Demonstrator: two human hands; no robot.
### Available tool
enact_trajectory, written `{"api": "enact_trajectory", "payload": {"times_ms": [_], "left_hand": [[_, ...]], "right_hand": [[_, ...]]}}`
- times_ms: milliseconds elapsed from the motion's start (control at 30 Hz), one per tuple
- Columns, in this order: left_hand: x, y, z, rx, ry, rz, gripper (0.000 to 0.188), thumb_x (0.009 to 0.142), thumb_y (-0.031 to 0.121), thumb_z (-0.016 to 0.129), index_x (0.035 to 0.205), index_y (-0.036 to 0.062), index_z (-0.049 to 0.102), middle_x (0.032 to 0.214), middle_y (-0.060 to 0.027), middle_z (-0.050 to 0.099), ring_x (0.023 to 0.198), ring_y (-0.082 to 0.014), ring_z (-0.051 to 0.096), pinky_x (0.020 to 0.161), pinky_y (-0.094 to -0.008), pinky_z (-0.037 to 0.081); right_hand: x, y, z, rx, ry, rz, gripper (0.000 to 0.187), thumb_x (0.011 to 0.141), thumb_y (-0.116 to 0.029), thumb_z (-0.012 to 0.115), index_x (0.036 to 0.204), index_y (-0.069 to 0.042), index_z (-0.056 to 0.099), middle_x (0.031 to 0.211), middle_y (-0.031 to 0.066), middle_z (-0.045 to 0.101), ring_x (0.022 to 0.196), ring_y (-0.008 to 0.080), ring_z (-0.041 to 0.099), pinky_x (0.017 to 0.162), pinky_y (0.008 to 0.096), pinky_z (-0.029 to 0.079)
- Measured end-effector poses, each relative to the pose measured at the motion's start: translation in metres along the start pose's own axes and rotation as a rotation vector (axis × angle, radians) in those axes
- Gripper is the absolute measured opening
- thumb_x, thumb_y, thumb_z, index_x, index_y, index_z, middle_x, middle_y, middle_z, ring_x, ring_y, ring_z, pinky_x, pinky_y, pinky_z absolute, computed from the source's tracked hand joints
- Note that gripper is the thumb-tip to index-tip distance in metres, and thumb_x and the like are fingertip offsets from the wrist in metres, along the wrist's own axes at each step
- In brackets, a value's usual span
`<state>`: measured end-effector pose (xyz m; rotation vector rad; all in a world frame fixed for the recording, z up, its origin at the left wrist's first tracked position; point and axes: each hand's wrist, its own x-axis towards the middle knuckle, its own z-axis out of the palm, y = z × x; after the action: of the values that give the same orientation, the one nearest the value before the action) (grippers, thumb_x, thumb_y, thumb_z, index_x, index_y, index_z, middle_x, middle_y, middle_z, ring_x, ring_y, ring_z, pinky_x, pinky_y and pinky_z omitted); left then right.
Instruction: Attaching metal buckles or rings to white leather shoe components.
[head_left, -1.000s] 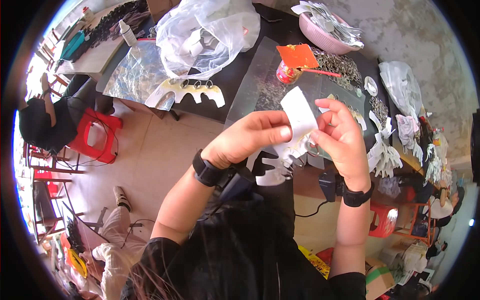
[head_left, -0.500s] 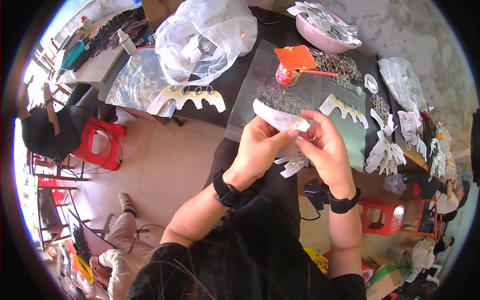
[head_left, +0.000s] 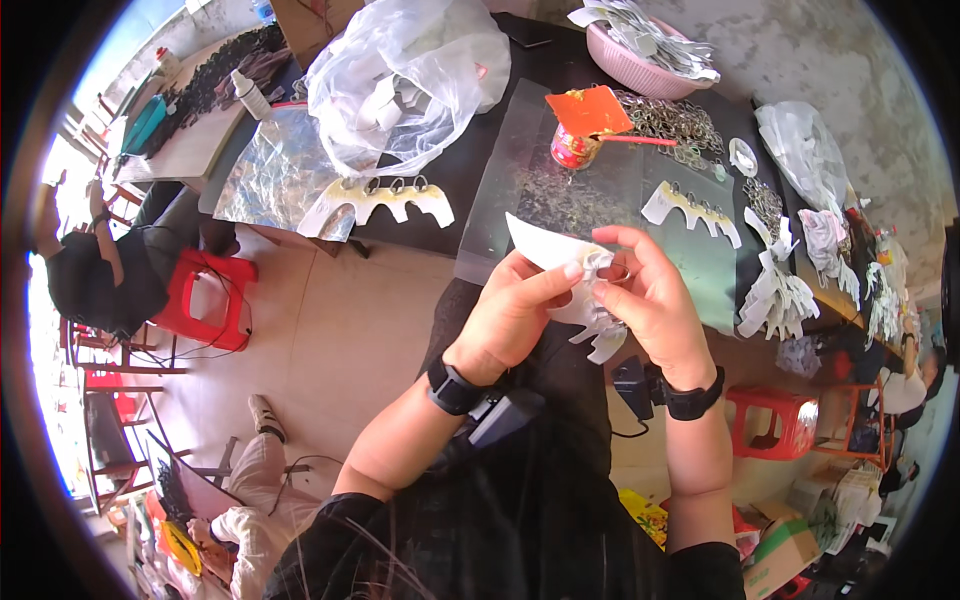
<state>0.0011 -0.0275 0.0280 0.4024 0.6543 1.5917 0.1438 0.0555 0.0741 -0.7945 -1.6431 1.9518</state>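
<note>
My left hand [head_left: 512,312] is closed on a white cut piece [head_left: 545,246] with finger-like tabs, pinching it between thumb and fingers above my lap. A metal ring [head_left: 624,273] shows at its folded right end. There my right hand [head_left: 655,305] pinches, with thumb and forefinger against the fold and ring; how the ring sits in the fold is hidden. Two similar white pieces with rings lie on the table, one at the left [head_left: 375,203] and one at the right [head_left: 692,212]. Beyond my hands stands a red can [head_left: 574,150], an orange-red flat piece on top.
A heap of metal rings [head_left: 665,122] lies behind the can. Further back are a pink basket [head_left: 640,68] of white pieces and a clear plastic bag [head_left: 410,75]. More white pieces [head_left: 778,290] hang at the table's right edge. Red stools [head_left: 768,423] stand on both sides.
The white piece has turned in my hands: its marked face is out of sight and its right end is more bunched. Both hands stay close together.
</note>
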Motion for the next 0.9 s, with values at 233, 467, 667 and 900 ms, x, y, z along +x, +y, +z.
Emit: {"api": "enact_trajectory", "payload": {"times_ms": [233,467,667,900], "left_hand": [[-0.002,-0.003,0.006,0.057,0.160,0.074,0.033,0.084,0.010,0.066,0.112,0.0030,0.051,0.099,-0.0052,0.064,0.084,-0.0118,0.060,0.073,-0.0253,0.046],[-0.001,-0.012,-0.005,-0.181,0.051,-0.113,0.039,0.085,0.015,0.065,0.120,0.0059,0.050,0.106,-0.0066,0.062,0.100,-0.0175,0.058,0.087,-0.0327,0.045],[-0.017,0.002,-0.043,-0.129,-0.189,-0.060,0.064,0.081,0.030,0.070,0.132,0.0057,0.039,0.124,-0.0145,0.051,0.118,-0.0264,0.048,0.101,-0.0422,0.036],[-0.008,0.051,0.002,1.085,-0.089,0.240,0.035,0.080,0.011,0.069,0.110,-0.0011,0.058,0.102,-0.0061,0.061,0.100,-0.0136,0.054,0.091,-0.0287,0.041]], "right_hand": [[0.002,0.000,0.005,-0.153,-0.050,-0.007,0.042,0.082,0.004,0.058,0.122,-0.006,0.048,0.084,-0.0026,0.048,0.078,0.0038,0.048,0.067,0.0187,0.041],[0.002,0.003,-0.001,0.021,-0.065,0.045,0.040,0.084,0.001,0.059,0.122,-0.005,0.048,0.088,-0.0006,0.052,0.080,0.0054,0.051,0.068,0.0195,0.043],[-0.001,-0.009,-0.013,-0.011,0.019,0.076,0.041,0.084,0.002,0.057,0.123,-0.004,0.046,0.089,-0.0001,0.052,0.078,0.0060,0.052,0.067,0.0203,0.045],[-0.003,-0.016,-0.008,-0.321,-0.141,0.038,0.041,0.082,0.004,0.057,0.121,-0.005,0.047,0.084,-0.0016,0.049,0.076,0.0045,0.049,0.064,0.0197,0.042]]}}
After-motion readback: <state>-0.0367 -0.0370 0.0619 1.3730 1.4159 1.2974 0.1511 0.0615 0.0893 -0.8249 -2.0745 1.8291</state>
